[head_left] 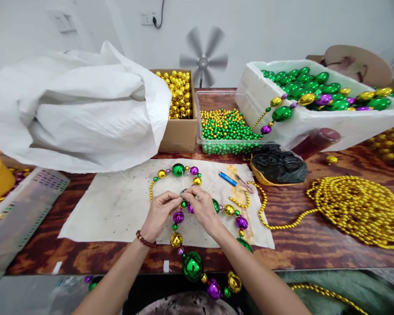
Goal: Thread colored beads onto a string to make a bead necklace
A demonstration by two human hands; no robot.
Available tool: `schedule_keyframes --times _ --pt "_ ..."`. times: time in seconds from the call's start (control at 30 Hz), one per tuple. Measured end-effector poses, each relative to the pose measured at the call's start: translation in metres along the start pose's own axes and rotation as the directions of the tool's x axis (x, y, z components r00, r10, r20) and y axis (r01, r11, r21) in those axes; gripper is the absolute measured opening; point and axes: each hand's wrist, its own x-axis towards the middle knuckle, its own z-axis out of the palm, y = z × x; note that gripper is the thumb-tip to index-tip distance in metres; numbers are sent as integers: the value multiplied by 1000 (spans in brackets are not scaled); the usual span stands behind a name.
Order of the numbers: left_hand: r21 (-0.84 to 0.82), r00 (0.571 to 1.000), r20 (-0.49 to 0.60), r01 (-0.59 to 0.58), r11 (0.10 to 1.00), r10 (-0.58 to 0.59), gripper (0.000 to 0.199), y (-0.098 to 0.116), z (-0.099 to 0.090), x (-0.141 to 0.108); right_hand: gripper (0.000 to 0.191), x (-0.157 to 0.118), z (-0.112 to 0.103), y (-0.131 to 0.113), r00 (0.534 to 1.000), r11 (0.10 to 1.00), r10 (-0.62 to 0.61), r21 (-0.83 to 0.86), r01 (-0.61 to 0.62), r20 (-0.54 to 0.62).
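My left hand, with a brown bead bracelet on its wrist, pinches at a beaded necklace. My right hand is closed too, its fingertips meeting the left ones above a small green bead. The necklace has shiny green, purple and gold beads; one loop lies beyond my hands and another hangs over the table's front edge. A thin white thread runs from my right hand toward a blue tool, perhaps a cutter. What exactly lies between the fingertips is hidden.
A white cloth covers the table under my hands. Gold bead strands are heaped at right. Behind stand a cardboard box, a clear bin of small beads and a foam box of green beads. A white sack sits at left.
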Motion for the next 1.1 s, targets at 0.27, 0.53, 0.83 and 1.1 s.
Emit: schedule_keyframes --times 0.27,0.53,0.83,1.1 --pt "-225 997 -27 -82 971 77 23 -2 2 -1 22 -4 3 8 997 994 -33 -110 25 -71" --pt "-264 990 104 121 957 -97 32 15 -5 17 22 -14 -2 0 986 984 7 174 22 -166" --pt "-26 922 364 152 988 -133 34 30 -4 31 21 4 -8 -6 965 969 -215 89 230 -152" --pt "86 915 400 20 996 -53 22 45 -5 32 15 20 -17 0 974 976 -212 -38 216 77"
